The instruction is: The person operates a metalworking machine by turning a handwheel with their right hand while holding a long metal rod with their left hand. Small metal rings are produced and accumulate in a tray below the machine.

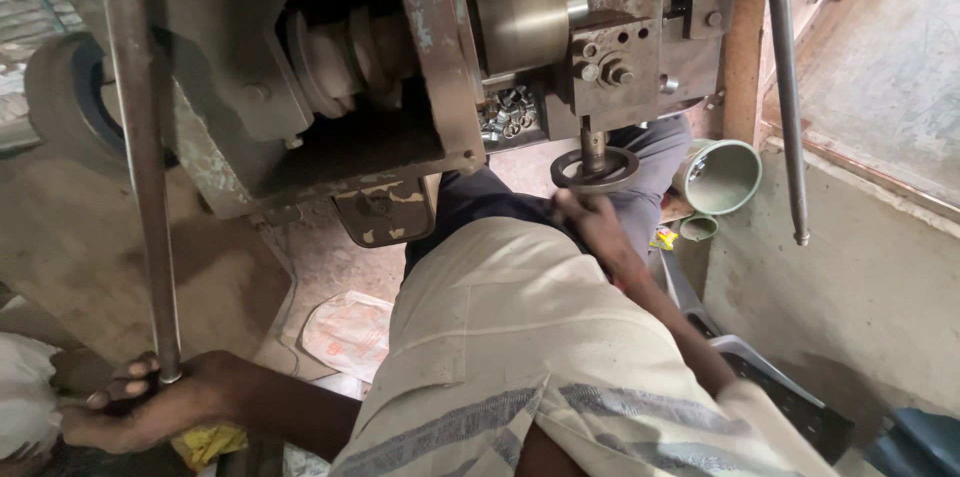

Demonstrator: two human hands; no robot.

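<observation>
2 hands on the machine at once. Left hand (135,402) is closed around the lower end of a long steel lever bar (140,157) that runs up to the top left of the machine body (250,67). Right hand (592,222) is at the small round handwheel (594,172) under the tool block (615,57), fingers against its rim; whether it grips the rim fully, cannot tell, the hand is partly hidden.

Risks, as judged from this view:
- Pulley and spindle (340,52) sit open with no guard, close to the person's striped shirt (520,337); loose cloth could catch if it turns.
- Left grip is right at the bar's tip, so a slip could let the bar swing free.
- Small metal parts (505,115) are heaped on the ledge near the drum (520,15); vibration could drop them onto the legs.
- 2nd lever (788,107) hangs at the right near the right forearm; an elbow bump could move it.
- Green cup (720,177) stands just beside the knee and could tip.
</observation>
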